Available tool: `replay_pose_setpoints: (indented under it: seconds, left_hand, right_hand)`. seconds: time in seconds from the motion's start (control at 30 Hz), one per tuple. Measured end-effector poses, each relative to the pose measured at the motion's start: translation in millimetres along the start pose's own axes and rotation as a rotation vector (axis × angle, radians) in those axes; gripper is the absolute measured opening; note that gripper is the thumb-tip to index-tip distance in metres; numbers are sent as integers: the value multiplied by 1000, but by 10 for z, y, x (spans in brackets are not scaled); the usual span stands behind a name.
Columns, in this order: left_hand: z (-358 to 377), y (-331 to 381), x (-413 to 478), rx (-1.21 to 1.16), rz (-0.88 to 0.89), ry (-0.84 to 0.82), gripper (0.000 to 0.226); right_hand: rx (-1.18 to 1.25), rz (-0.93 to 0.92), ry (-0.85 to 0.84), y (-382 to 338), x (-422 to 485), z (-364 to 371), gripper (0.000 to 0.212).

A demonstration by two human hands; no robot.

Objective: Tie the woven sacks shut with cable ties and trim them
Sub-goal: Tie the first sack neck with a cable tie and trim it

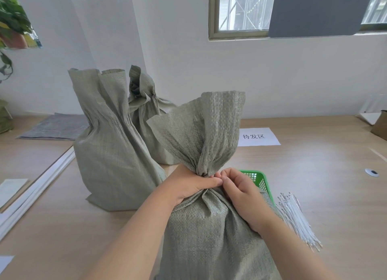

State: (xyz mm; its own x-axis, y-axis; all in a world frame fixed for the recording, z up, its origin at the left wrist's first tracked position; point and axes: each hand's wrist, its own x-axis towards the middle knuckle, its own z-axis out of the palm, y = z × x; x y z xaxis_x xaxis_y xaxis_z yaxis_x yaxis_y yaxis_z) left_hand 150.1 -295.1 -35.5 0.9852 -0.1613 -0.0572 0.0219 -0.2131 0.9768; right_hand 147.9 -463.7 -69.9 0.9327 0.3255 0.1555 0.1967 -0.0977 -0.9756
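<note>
Left hand (pixel 188 185) grips the sack (pixel 209 237) at its gathered neck. Right hand (pixel 243 196) curls its fingers against the neck; what it pinches cannot be told. The sack stands on the surface (pixel 314 175), long axis vertical, mouth fanned upward. Risk: a slackened grip lets the gathers spread before any tie locks.

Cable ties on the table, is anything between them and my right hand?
Nothing visible. The right hand is at the sack; the cable ties lie on the table to its right, the green basket behind that path.
</note>
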Motion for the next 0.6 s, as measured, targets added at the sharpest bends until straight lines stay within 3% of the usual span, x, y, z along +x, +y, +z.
replay_pose_setpoints:
  seconds: [0.13, 0.37, 0.47, 0.6]
  left_hand:
    - [7, 21, -13, 47, 24, -2, 32]
    - [-18, 24, -23, 82, 23, 1, 21]
    - [-41, 27, -33, 67, 29, 12, 26]
    - [-63, 15, -34, 52, 19, -2, 30]
  right_hand:
    - [-34, 9, 39, 8, -5, 6, 21]
    - [0, 73, 149, -19, -27, 10, 25]
    - [5, 86, 178, -65, -18, -15, 12]
    - [-372, -40, 68, -184, 18, -103, 15]
